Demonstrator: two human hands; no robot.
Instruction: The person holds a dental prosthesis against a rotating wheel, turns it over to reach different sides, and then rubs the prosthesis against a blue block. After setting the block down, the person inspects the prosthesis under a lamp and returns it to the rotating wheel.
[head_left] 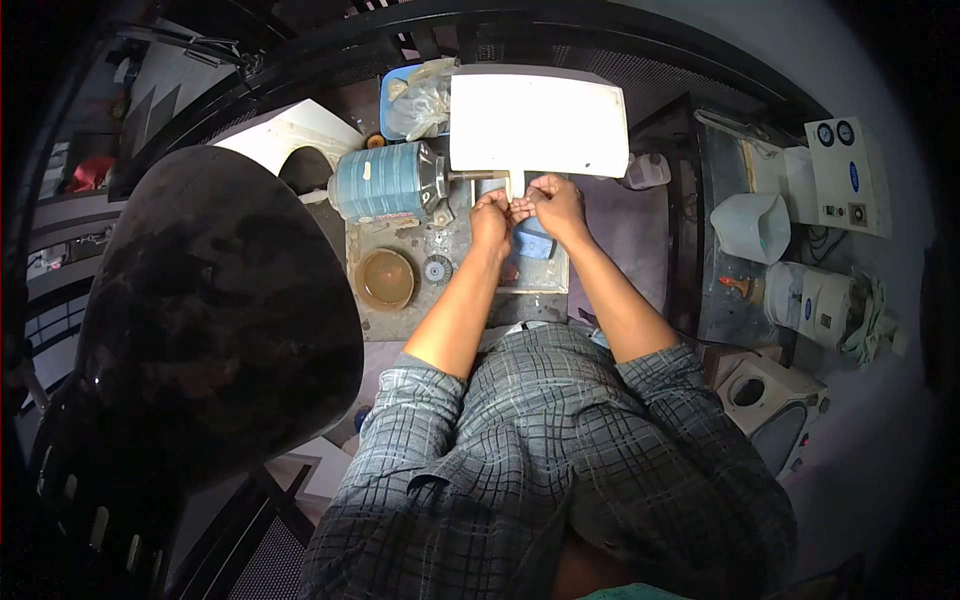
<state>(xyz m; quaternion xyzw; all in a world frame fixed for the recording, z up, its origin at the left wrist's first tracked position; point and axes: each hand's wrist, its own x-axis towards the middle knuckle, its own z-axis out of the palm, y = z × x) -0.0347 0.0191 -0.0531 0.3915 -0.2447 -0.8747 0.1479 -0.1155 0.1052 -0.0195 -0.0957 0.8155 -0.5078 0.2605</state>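
Observation:
A blue electric motor (378, 184) lies on its side on the bench, its shaft (478, 175) running to the right. At the shaft's end is a pale polishing wheel (516, 186), partly under a white box-like hood (538, 122). My left hand (490, 220) and my right hand (558, 208) meet at the wheel's near edge, fingers pinched together. Whatever lies between the fingertips is too small and covered to name. Below the hands, a blue block (533, 245) rests in a shallow tray (530, 291).
Left of my forearm stand a brown bowl of liquid (385, 279) and a small dark round brush (437, 269). A blue bin (396, 126) with plastic bags is behind. A large black rounded shape (215, 320) fills the left. White machines (845, 180) line the right bench.

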